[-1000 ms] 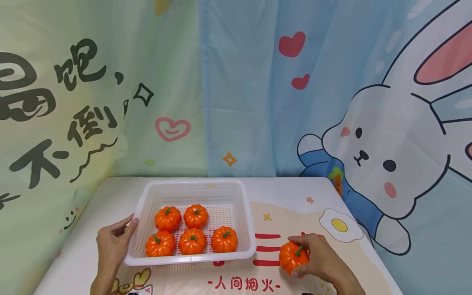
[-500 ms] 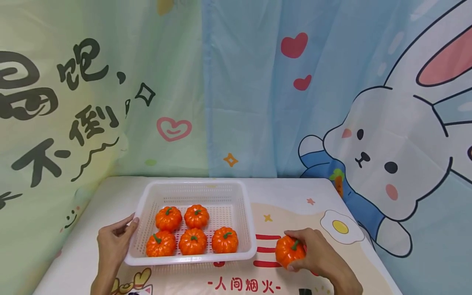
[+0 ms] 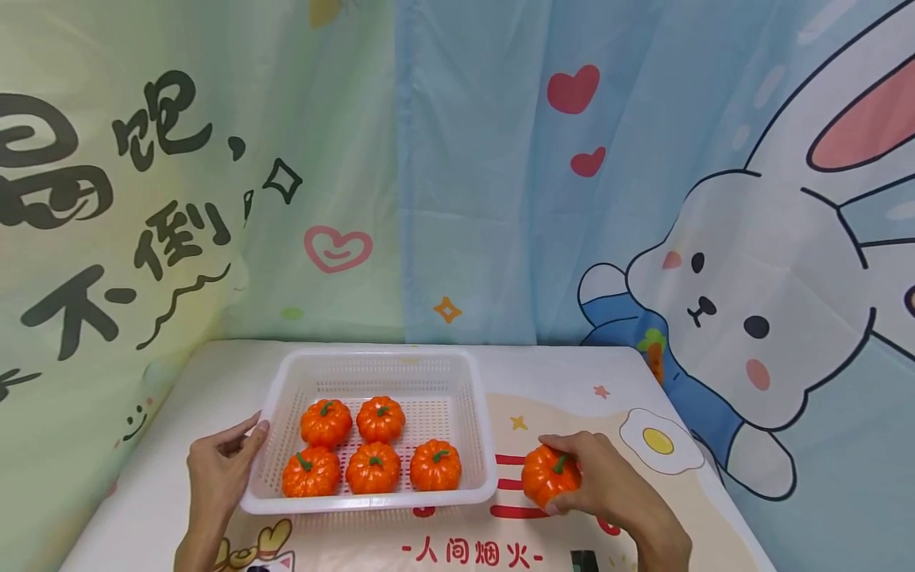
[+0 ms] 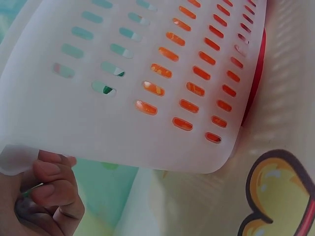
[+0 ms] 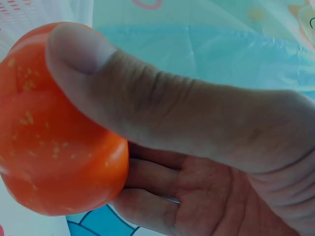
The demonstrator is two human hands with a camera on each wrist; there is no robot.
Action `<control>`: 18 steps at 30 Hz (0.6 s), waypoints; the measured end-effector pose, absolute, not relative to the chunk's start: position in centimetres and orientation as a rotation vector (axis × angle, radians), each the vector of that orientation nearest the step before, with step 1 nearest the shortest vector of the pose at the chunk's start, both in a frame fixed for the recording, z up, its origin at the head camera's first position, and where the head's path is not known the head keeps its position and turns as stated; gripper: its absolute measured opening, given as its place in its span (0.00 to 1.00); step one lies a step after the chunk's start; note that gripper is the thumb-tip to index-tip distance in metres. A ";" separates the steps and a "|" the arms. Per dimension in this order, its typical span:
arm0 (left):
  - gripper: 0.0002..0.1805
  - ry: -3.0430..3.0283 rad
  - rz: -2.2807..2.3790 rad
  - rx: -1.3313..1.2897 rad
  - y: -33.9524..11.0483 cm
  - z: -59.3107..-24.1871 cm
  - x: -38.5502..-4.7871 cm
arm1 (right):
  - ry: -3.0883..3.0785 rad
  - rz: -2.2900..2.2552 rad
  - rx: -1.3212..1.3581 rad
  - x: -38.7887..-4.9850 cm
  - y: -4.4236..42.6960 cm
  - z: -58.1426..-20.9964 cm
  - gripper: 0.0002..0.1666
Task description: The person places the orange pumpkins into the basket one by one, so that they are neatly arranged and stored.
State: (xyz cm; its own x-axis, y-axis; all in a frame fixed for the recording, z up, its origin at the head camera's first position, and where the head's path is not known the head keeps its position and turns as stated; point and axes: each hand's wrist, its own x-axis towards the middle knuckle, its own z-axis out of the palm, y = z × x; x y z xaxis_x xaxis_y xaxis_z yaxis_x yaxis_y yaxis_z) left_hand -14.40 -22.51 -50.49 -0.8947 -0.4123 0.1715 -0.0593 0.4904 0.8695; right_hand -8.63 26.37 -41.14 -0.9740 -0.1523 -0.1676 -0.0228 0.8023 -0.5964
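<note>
A white plastic basket [image 3: 480,429] with slotted walls stands on the table in the head view. Inside it, toward the front and left, sit several small orange pumpkins [image 3: 375,468] with green stems. My left hand [image 3: 221,469] holds the basket's left rim, its thumb at the edge; the left wrist view shows curled fingers [image 4: 51,179] below the rim. To the right of the basket, my right hand [image 3: 608,481] grips another orange pumpkin [image 3: 546,475] between thumb and fingers. That pumpkin [image 5: 54,132] fills the left side of the right wrist view, its underside hidden in the head view.
The printed tablecloth [image 3: 472,548] carries red stripes, lettering and a fried egg picture [image 3: 661,438]. Behind the table hangs a printed curtain [image 3: 465,175] with a rabbit. A small dark object [image 3: 584,561] shows at the bottom edge, its kind unclear.
My right hand has moved left and slightly away from me with the pumpkin, closer to the basket. The left hand, the basket and the pumpkins in it stay where they were.
</note>
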 end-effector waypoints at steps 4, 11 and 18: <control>0.18 -2.382 -1.373 0.397 -22.5 -50.5 -14.4 | 2.807 -0.884 -0.133 -8.7 25.7 -40.6 0.47; 0.19 -2.368 -1.402 0.388 -22.5 -50.5 -14.5 | 2.849 -0.847 -0.251 -8.7 25.0 -39.9 0.46; 0.19 -2.383 -1.397 0.402 -22.6 -50.5 -14.5 | 2.875 -0.840 -0.241 -8.7 24.1 -39.3 0.47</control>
State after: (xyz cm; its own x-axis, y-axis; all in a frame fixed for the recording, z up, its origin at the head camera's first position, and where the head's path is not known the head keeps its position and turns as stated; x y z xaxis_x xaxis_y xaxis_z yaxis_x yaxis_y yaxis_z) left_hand -14.47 -22.55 -50.52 -0.8993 -0.4098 0.1526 -0.0669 0.4739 0.8780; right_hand -8.68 24.09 -39.26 -0.9779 -0.1908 -0.0854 -0.1149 0.8318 -0.5431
